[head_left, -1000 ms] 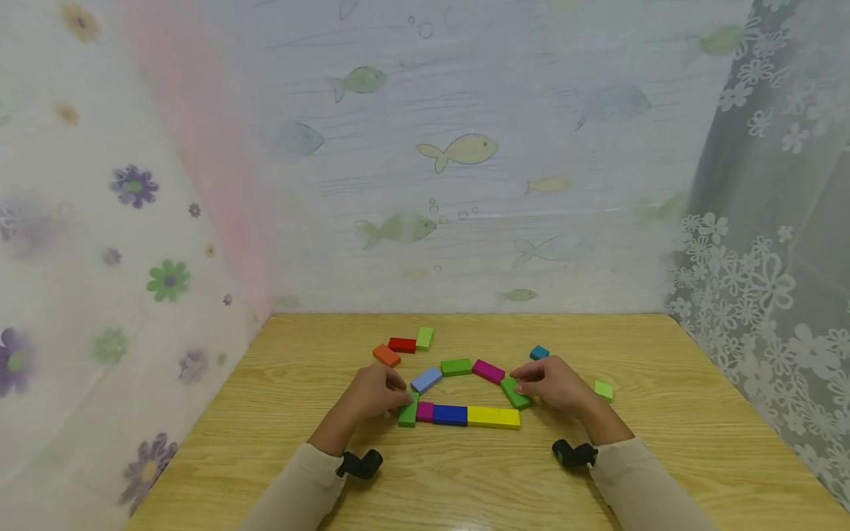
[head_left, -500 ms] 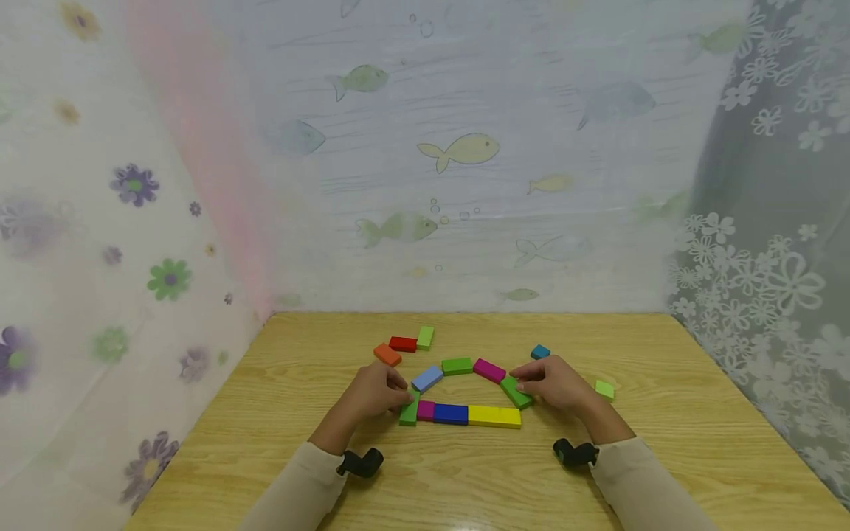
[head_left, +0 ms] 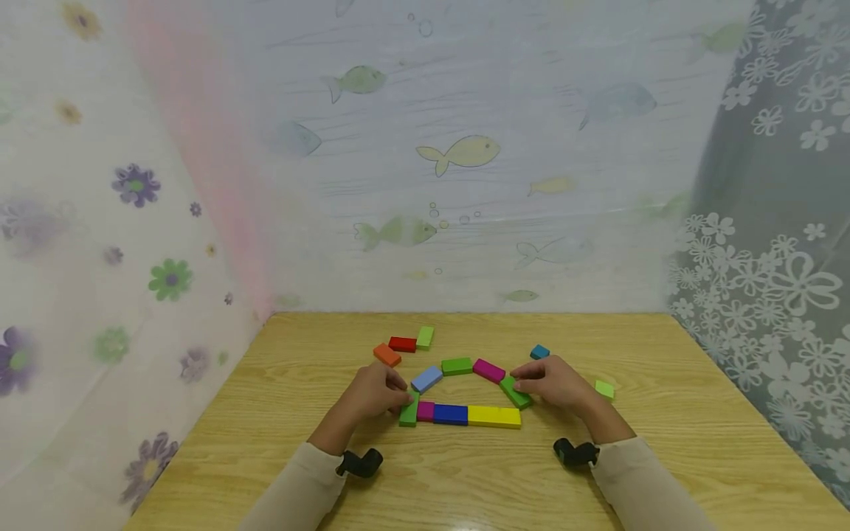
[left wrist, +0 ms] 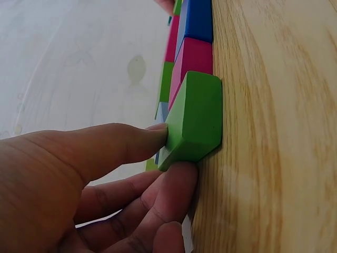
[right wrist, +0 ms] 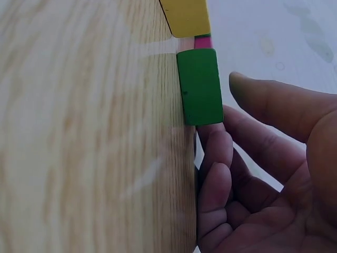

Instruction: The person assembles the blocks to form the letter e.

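Note:
In the head view my left hand (head_left: 375,394) pinches an upright-lying green block (head_left: 409,409) at the left end of a row. The left wrist view shows the thumb on that block's top and a finger against its side. The row continues with magenta (head_left: 426,411), dark blue (head_left: 451,414) and yellow (head_left: 494,417) blocks. My right hand (head_left: 558,383) is at a slanted green block (head_left: 515,391). Its fingers touch the side, while the thumb (right wrist: 258,97) hovers apart from the top in the right wrist view. Light blue (head_left: 427,379), green (head_left: 457,366) and magenta (head_left: 489,371) blocks form an arc behind.
Orange (head_left: 387,355), red (head_left: 402,344) and light green (head_left: 425,338) blocks lie at the back left of the wooden table (head_left: 451,487). A blue block (head_left: 540,352) lies behind my right hand, a light green one (head_left: 604,389) to its right. Patterned curtains (head_left: 465,221) hang behind.

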Demonstrator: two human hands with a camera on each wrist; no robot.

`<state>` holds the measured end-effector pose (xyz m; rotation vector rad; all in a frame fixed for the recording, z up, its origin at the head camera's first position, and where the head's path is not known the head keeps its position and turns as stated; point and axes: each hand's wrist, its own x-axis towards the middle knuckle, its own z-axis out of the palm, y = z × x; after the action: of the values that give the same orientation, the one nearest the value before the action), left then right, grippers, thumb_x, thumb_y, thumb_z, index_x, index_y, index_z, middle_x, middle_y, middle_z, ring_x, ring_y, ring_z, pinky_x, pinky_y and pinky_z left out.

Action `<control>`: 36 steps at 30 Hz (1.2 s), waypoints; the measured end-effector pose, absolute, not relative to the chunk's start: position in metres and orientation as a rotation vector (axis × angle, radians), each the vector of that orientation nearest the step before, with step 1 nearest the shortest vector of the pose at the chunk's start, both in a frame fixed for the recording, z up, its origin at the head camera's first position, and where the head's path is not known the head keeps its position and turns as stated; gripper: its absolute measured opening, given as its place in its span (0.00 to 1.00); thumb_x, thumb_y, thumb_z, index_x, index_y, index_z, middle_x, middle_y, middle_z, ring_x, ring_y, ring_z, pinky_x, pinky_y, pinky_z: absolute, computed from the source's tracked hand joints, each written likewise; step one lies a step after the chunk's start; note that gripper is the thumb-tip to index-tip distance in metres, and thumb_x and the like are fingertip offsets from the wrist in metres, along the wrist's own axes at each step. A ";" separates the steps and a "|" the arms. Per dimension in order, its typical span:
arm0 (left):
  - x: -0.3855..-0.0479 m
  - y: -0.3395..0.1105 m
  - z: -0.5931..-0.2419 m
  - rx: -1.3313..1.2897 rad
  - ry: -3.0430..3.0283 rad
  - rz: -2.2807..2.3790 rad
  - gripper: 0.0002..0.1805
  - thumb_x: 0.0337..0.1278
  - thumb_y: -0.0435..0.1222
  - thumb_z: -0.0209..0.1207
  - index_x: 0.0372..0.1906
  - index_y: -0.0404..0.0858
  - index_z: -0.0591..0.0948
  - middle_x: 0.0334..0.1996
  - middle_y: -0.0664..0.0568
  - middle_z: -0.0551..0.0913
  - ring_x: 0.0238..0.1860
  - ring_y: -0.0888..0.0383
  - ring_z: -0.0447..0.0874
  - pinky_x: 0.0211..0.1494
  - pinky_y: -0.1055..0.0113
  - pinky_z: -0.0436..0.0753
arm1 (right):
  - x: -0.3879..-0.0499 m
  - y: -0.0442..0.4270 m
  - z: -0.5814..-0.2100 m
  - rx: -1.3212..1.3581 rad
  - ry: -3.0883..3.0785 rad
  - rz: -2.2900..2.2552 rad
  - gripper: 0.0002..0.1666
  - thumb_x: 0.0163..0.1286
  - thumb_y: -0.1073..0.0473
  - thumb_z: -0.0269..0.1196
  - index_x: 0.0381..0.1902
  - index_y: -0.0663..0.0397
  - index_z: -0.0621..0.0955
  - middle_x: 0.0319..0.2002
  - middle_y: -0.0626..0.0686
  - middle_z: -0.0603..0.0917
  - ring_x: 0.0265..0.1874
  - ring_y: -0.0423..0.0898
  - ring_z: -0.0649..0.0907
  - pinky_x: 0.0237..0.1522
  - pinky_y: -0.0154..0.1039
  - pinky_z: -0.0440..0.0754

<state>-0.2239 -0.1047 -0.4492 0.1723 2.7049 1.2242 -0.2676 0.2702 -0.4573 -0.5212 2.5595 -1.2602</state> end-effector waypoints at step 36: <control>-0.192 -0.093 -0.444 0.113 2.718 1.259 0.15 0.57 0.40 0.74 0.44 0.35 0.88 0.36 0.50 0.89 0.29 0.59 0.89 0.36 0.62 0.86 | -0.254 0.279 -0.458 -0.523 2.500 -1.285 0.20 0.72 0.54 0.69 0.58 0.56 0.86 0.58 0.57 0.86 0.57 0.54 0.82 0.54 0.47 0.83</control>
<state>-0.1921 -0.0933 -0.4436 0.1130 2.7181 1.2585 -0.2544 0.2790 -0.4582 -0.5232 2.5000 -1.2851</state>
